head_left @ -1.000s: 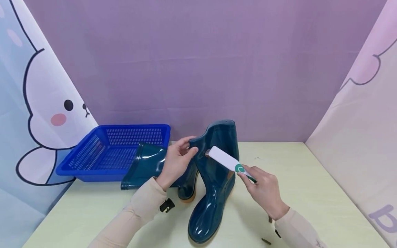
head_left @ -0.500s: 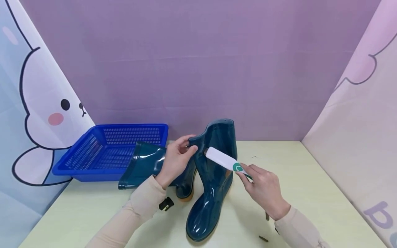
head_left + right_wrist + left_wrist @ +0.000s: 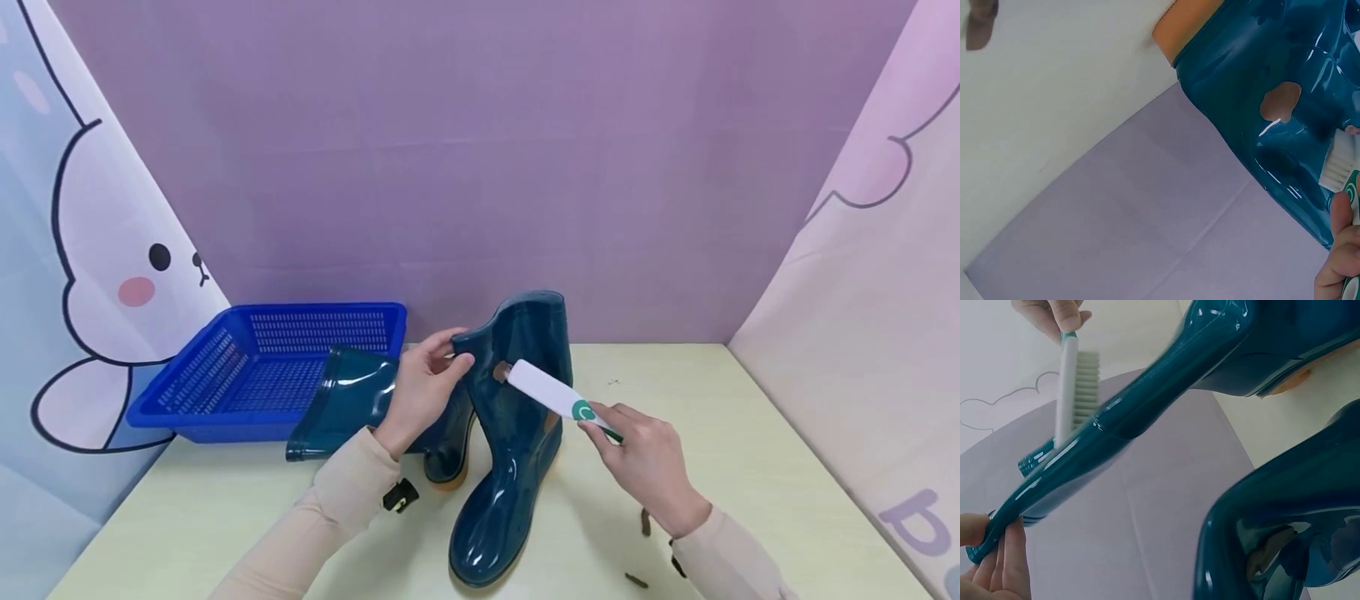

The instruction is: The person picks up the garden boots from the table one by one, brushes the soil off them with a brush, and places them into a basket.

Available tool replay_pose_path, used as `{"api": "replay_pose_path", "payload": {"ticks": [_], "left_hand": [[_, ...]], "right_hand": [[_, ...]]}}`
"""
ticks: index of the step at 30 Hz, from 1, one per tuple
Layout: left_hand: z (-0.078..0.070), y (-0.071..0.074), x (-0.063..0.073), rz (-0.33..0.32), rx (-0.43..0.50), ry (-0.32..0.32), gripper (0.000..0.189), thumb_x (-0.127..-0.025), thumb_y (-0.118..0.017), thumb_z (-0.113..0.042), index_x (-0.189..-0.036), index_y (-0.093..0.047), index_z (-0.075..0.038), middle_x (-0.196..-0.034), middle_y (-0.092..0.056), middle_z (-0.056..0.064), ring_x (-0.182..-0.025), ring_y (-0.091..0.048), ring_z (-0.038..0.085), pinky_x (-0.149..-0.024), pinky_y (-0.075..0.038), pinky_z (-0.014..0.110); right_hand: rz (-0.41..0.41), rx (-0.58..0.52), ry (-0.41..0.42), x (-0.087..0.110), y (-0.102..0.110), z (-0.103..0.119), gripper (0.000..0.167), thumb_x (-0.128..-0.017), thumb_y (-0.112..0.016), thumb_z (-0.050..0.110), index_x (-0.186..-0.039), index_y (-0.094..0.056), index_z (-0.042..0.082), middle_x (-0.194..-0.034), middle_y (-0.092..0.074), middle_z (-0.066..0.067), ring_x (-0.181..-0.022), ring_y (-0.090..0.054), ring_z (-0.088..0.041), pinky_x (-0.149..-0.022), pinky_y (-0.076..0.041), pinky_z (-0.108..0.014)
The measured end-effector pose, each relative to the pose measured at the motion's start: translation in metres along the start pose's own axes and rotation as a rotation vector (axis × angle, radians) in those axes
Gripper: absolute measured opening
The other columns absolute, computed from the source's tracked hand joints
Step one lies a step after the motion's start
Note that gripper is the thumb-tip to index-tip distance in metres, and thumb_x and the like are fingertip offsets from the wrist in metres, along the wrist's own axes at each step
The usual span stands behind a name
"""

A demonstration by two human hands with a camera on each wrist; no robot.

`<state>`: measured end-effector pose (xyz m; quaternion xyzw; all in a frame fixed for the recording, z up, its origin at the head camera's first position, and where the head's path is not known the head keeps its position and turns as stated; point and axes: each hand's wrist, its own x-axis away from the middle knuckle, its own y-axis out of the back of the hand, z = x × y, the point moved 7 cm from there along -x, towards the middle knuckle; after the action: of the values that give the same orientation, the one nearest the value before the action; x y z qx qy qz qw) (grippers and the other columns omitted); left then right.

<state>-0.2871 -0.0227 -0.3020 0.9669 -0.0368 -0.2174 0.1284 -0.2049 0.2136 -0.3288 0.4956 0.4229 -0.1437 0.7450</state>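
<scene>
A glossy dark teal rain boot (image 3: 517, 433) stands upright on the table, toe toward me. My left hand (image 3: 423, 387) pinches the rim of its shaft between thumb and fingers, also plain in the left wrist view. My right hand (image 3: 648, 458) grips the green end of a white scrubbing brush (image 3: 543, 390). In the left wrist view the pale bristles (image 3: 1087, 384) face the boot shaft, near its upper part. A brown patch (image 3: 501, 372) shows on the shaft by the brush tip. Another brown patch (image 3: 1280, 102) is on the boot's side in the right wrist view.
Behind my left hand a second teal boot (image 3: 352, 396) lies on its side, before a blue perforated basket (image 3: 262, 429). A small black object (image 3: 401, 496) is by my left sleeve. Brown bits (image 3: 636, 580) lie on the table at right; a purple cloth (image 3: 480, 167) hangs behind.
The brush slides slightly left along the shaft, over the brown patch, then back right, baring the patch again. My left hand keeps its hold on the boot rim.
</scene>
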Motion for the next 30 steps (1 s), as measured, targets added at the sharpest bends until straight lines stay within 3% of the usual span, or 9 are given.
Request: {"api": "replay_pose_path", "payload": {"ticks": [7, 9, 14, 22, 30], "left_hand": [[0.003, 0.001, 0.0, 0.003, 0.007, 0.02, 0.033, -0.089, -0.06, -0.015, -0.121, -0.058, -0.013, -0.109, -0.067, 0.009, -0.085, -0.067, 0.022, -0.082, -0.052, 0.039], [0.002, 0.0, 0.0, 0.011, 0.011, 0.018, 0.034, -0.089, -0.06, -0.015, -0.122, -0.057, -0.012, -0.109, -0.067, 0.009, -0.085, -0.067, 0.022, -0.081, -0.052, 0.038], [0.0, -0.004, -0.001, 0.019, 0.029, 0.011, 0.034, -0.088, -0.06, -0.014, -0.122, -0.057, -0.014, -0.11, -0.067, 0.008, -0.083, -0.067, 0.021, -0.078, -0.054, 0.036], [-0.001, -0.003, 0.001, 0.013, 0.023, 0.019, 0.035, -0.089, -0.059, -0.012, -0.124, -0.056, -0.013, -0.11, -0.067, 0.008, -0.084, -0.067, 0.022, -0.081, -0.053, 0.039], [-0.002, -0.004, 0.001, 0.018, 0.034, 0.016, 0.032, -0.089, -0.059, -0.011, -0.121, -0.058, -0.014, -0.112, -0.066, 0.007, -0.084, -0.067, 0.021, -0.078, -0.054, 0.037]], "right_hand": [[0.001, -0.237, -0.246, 0.001, 0.005, -0.017, 0.021, -0.069, -0.078, 0.008, -0.09, -0.074, 0.003, -0.073, -0.069, -0.003, -0.045, -0.037, 0.003, -0.04, -0.029, -0.016], [-0.036, -0.307, -0.236, 0.001, 0.007, -0.015, 0.022, -0.07, -0.077, 0.004, -0.091, -0.073, 0.002, -0.072, -0.068, -0.003, -0.046, -0.037, 0.002, -0.04, -0.029, -0.015], [-0.127, -0.433, -0.102, -0.003, 0.004, -0.004, 0.027, -0.068, -0.076, -0.004, -0.095, -0.071, -0.001, -0.071, -0.066, -0.003, -0.05, -0.04, 0.002, -0.042, -0.03, -0.011], [-0.133, -0.255, -0.079, 0.0, -0.006, -0.005, 0.028, -0.065, -0.079, 0.001, -0.092, -0.072, 0.0, -0.07, -0.067, -0.002, -0.05, -0.041, 0.002, -0.042, -0.029, -0.009], [-0.109, -0.102, 0.051, 0.003, -0.006, 0.002, 0.029, -0.068, -0.078, 0.01, -0.095, -0.071, 0.001, -0.074, -0.069, -0.006, -0.048, -0.048, -0.002, -0.041, -0.029, -0.008]]}}
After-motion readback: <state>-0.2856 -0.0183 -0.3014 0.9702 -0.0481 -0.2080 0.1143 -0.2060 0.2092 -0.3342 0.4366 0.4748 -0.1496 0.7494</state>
